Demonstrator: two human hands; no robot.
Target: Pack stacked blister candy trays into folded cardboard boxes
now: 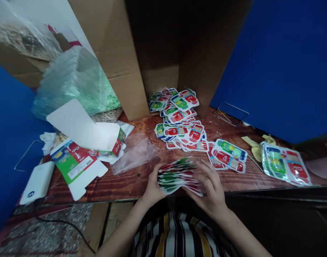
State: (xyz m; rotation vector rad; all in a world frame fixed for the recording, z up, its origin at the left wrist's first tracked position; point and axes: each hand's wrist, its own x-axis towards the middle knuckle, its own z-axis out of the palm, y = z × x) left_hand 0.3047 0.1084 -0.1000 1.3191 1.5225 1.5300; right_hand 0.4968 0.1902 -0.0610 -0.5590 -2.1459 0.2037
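Observation:
A fanned stack of printed packets (179, 176), red and green with white edges, is held upright between both hands at the table's front edge. My left hand (154, 184) grips its left end. Around the right end curl the fingers of my right hand (210, 185). Just beyond lies a loose heap of similar bottle-shaped packets (184, 134), spilling out of a large cardboard box (120, 71). A few more packets (229, 157) lie right of the heap. At the far right is another small pile of packets (285, 166).
An open printed carton (101, 139) and a flattened one (74, 164) lie at left, near a clear plastic bag (136, 153). A white device (37, 182) with a black cable sits at the left edge. Blue panels (276, 71) flank the table (120, 189).

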